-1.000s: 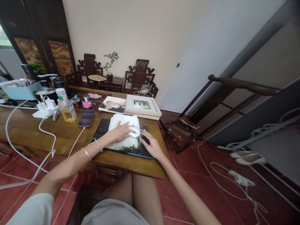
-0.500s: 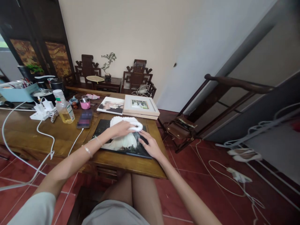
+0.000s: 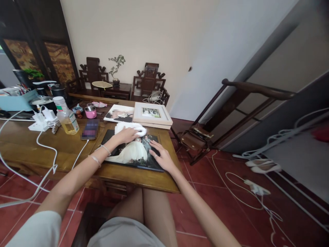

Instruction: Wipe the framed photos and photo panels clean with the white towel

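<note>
A dark photo panel [image 3: 151, 164] lies flat on the wooden table in front of me, with a pale flowing dress in its picture. My left hand [image 3: 125, 134] presses on a bunched white cloth [image 3: 141, 129] at the far edge of the panel, its fingers curled over the fabric. The cloth covers part of the panel's top side. My right hand [image 3: 162, 157] rests on the panel's right part, fingers stretched out and holding nothing.
Behind the panel lie a photo print [image 3: 119, 113] and a pale framed picture [image 3: 153, 116]. To the left are a phone [image 3: 89, 129] on a charging cable, a bottle [image 3: 66, 116], a pink cup [image 3: 90, 112] and a power strip [image 3: 38, 126]. A chair with a brown bag [image 3: 195, 140] stands right.
My left hand and the cloth have slid away from me and slightly left, uncovering more of the picture. My right hand stays on the panel. The whole view has shifted slightly.
</note>
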{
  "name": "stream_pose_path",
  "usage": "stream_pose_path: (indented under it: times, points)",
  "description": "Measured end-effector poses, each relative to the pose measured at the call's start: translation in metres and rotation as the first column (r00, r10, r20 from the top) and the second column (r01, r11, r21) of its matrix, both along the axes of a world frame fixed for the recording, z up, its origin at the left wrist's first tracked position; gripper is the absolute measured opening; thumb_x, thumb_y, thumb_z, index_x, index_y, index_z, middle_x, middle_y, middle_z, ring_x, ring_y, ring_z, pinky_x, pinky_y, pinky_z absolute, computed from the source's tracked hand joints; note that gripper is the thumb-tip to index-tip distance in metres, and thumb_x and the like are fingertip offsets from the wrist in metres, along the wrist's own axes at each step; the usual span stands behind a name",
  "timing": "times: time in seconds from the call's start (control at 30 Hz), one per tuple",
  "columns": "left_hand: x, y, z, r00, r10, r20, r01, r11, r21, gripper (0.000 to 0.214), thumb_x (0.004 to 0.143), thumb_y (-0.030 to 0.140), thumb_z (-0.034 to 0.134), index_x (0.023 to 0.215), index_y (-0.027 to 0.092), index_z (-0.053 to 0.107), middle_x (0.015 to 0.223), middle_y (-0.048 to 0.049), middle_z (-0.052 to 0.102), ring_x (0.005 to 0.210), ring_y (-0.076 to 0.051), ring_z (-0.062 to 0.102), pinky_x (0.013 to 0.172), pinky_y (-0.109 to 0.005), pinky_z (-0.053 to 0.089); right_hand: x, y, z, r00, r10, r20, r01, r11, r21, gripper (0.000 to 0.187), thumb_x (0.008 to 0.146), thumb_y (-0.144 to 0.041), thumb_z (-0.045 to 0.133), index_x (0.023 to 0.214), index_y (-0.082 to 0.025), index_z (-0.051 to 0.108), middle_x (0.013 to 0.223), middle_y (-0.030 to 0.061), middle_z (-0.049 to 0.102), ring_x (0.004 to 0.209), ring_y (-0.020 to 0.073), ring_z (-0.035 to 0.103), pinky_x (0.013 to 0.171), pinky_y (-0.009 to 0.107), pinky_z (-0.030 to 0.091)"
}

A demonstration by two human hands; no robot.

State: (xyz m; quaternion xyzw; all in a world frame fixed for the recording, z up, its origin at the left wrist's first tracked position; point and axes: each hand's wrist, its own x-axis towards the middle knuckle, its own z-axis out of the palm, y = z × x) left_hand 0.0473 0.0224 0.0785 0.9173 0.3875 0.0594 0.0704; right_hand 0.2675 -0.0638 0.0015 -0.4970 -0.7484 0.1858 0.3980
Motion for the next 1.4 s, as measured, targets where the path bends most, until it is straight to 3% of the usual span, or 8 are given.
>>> stream_pose_path:
  times: [0.13,0.33,0.7,0.83,1.07,1.17,1.27,1.4]
  points:
    - [-0.051,-0.007,-0.007,0.993,0.115,-0.033,-0.115,0.993,0.015,0.035,0.099,0.036,0.033,0.126,0.028,0.053,0.145,-0.0059,0.04,0.138,-0.029,0.025,0.103,-0.068,0.011,0.0,0.0,-0.001,1.0,0.0,-0.015,0.0,1.0,0.004,0.041,0.086,-0.043,0.053,0.12,-0.022,0.062,0.134,0.0092,0.055,0.13,0.0256,0.045,0.111,0.049,0.031]
    - [-0.103,-0.045,-0.009,0.997,0.074,-0.035,-0.075,0.997,-0.01,0.035,0.099,0.037,0.031,0.12,0.025,0.057,0.143,-0.0049,0.043,0.142,-0.023,0.016,0.108,-0.063,0.005,0.001,0.001,-0.002,1.0,0.007,-0.016,-0.007,1.0,0.008,0.04,0.086,-0.041,0.053,0.12,-0.022,0.062,0.133,0.0089,0.056,0.13,0.0251,0.045,0.111,0.05,0.032]
    - [-0.116,-0.154,0.0,0.996,-0.085,-0.018,0.084,0.996,-0.034,0.029,0.098,0.023,0.036,0.112,0.028,0.061,0.145,-0.0001,0.041,0.143,-0.02,0.015,0.113,-0.056,-0.001,0.002,0.002,-0.005,1.0,-0.01,-0.014,0.01,1.0,0.015,0.041,0.085,-0.041,0.054,0.119,-0.021,0.063,0.132,0.0096,0.057,0.128,0.0262,0.047,0.11,0.05,0.033]
    - [-0.114,-0.147,0.002,0.997,-0.082,0.003,0.082,0.995,-0.064,0.029,0.099,0.028,0.035,0.114,0.027,0.06,0.144,-0.002,0.042,0.141,-0.021,0.02,0.113,-0.056,0.003,0.003,0.002,-0.005,1.0,-0.013,-0.016,0.013,1.0,0.014,0.041,0.084,-0.042,0.055,0.119,-0.021,0.064,0.132,0.0098,0.057,0.128,0.0265,0.047,0.111,0.05,0.032]
    - [-0.107,-0.058,-0.004,1.0,0.02,0.005,-0.019,0.996,-0.091,0.034,0.099,0.037,0.032,0.119,0.026,0.057,0.142,-0.0039,0.045,0.142,-0.024,0.019,0.107,-0.065,0.007,0.004,0.001,-0.003,1.0,-0.006,-0.014,0.006,1.0,0.015,0.04,0.084,-0.042,0.056,0.118,-0.023,0.064,0.131,0.0083,0.057,0.127,0.0259,0.048,0.11,0.05,0.033]
    - [-0.104,-0.036,-0.006,0.998,0.062,0.022,-0.06,0.995,-0.086,0.034,0.099,0.037,0.032,0.12,0.026,0.057,0.143,-0.0043,0.043,0.142,-0.026,0.017,0.104,-0.067,0.009,0.003,0.001,-0.003,1.0,-0.008,-0.006,0.008,1.0,0.013,0.039,0.084,-0.041,0.056,0.118,-0.023,0.064,0.131,0.0083,0.057,0.127,0.0257,0.048,0.11,0.051,0.033]
    - [-0.106,-0.05,-0.007,0.999,0.045,0.008,-0.045,0.996,-0.081,0.033,0.099,0.035,0.033,0.12,0.025,0.057,0.142,-0.0053,0.045,0.142,-0.025,0.017,0.106,-0.066,0.008,0.003,0.001,-0.003,1.0,-0.01,0.002,0.01,1.0,0.015,0.039,0.085,-0.04,0.056,0.118,-0.022,0.064,0.131,0.0086,0.058,0.127,0.0249,0.048,0.11,0.049,0.034]
    - [-0.112,-0.106,-0.006,1.0,-0.004,-0.019,0.004,0.999,-0.045,0.031,0.098,0.031,0.035,0.116,0.025,0.06,0.146,-0.0053,0.039,0.142,-0.023,0.015,0.11,-0.061,0.006,0.003,0.002,-0.004,1.0,-0.013,0.012,0.013,1.0,0.025,0.04,0.085,-0.039,0.055,0.119,-0.02,0.064,0.131,0.0101,0.057,0.127,0.0243,0.048,0.11,0.048,0.034]
